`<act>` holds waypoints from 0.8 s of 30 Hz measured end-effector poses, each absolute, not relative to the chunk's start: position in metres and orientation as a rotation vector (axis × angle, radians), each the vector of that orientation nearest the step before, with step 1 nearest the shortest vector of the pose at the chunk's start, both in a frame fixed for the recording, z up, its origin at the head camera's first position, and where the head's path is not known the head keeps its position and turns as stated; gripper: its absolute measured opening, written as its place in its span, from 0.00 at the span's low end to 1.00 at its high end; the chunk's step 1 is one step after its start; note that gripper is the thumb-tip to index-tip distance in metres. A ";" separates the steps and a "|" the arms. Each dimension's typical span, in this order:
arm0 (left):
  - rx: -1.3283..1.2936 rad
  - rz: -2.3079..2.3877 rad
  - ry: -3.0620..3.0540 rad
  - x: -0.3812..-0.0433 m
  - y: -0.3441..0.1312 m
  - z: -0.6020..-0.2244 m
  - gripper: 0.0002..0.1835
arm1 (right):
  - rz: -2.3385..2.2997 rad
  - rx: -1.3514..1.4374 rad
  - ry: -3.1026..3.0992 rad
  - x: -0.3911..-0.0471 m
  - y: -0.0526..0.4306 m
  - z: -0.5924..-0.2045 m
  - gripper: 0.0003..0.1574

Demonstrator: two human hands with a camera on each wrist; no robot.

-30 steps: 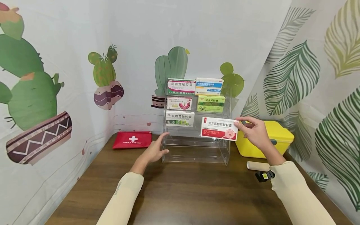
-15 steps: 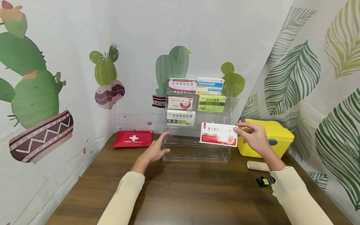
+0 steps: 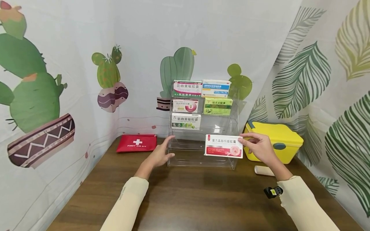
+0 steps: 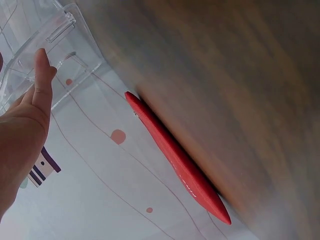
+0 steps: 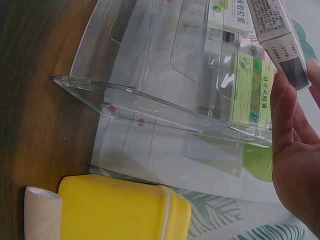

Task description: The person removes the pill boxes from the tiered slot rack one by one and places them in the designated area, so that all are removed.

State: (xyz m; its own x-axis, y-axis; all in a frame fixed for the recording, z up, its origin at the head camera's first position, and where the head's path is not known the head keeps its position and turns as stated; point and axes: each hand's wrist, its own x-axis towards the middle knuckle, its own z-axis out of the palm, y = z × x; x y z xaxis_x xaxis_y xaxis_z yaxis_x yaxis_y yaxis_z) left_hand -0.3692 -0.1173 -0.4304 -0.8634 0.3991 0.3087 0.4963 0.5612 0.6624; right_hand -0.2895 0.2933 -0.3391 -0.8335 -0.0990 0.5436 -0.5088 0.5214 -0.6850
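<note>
My right hand pinches a white and red medicine box by its right end, in front of the lower right of a clear acrylic display rack. In the right wrist view, thumb and fingers grip the end of that medicine box. My left hand is at the rack's left side, fingers extended, fingertips right at its edge. The left wrist view shows that hand beside the clear side panel. Several medicine boxes stand on the rack's upper tiers, among them a green one and a blue-striped one.
A red first aid pouch lies left of the rack at the back of the wooden table. To the right stands a yellow case, with a pale cylinder in front of it. A printed curtain hangs close behind.
My right hand has lowered the white and red medicine box from in front of the middle tiers to the lower ones. The left hand has stayed at the rack's side.
</note>
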 end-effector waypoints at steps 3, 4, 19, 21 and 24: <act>-0.765 -1.177 -2.657 -0.370 -0.118 -0.432 0.46 | 1.259 0.492 -2.332 -0.292 0.297 -0.344 0.15; -0.764 -1.172 -2.656 -0.370 -0.119 -0.432 0.46 | 1.261 0.493 -2.333 -0.293 0.297 -0.345 0.15; -0.770 -1.125 -2.659 -0.370 -0.119 -0.432 0.46 | 1.262 0.453 -2.413 -0.292 0.302 -0.359 0.18; -0.776 -1.124 -2.658 -0.370 -0.118 -0.432 0.46 | 1.250 0.442 -2.437 -0.291 0.303 -0.361 0.18; -0.783 -1.125 -2.660 -0.370 -0.118 -0.431 0.46 | 1.249 0.452 -2.461 -0.291 0.305 -0.365 0.18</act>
State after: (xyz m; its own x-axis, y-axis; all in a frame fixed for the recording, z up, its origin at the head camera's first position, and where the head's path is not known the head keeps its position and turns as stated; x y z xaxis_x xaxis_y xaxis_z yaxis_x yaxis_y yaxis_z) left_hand -0.3696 -0.1177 -0.4311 -0.8526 0.4070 0.3279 0.5187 0.5826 0.6256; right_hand -0.2907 0.3047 -0.3647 -0.8902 -0.1248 0.4381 -0.4273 0.5621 -0.7081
